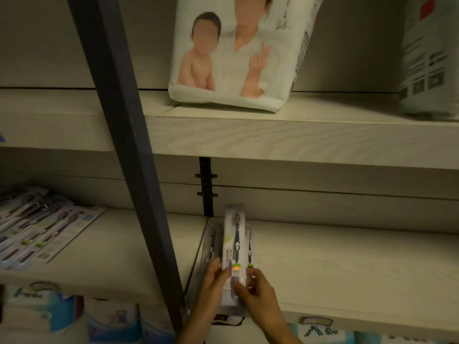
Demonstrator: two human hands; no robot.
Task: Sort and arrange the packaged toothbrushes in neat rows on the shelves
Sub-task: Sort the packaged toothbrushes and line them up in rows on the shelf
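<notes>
White-carded toothbrush pack (234, 244), dark brush inside, lies over two similar packs (211, 242) at the pale wooden shelf (347, 269) left end. Near end pinched by left hand (214, 276) and right hand (257, 291), one each side.

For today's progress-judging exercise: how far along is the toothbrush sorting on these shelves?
Done: two packs lie side by side on the right shelf. In hand: the left hand and right hand hold a third pack over them. Left: the fanned heap beyond the post looks unsorted.
</notes>
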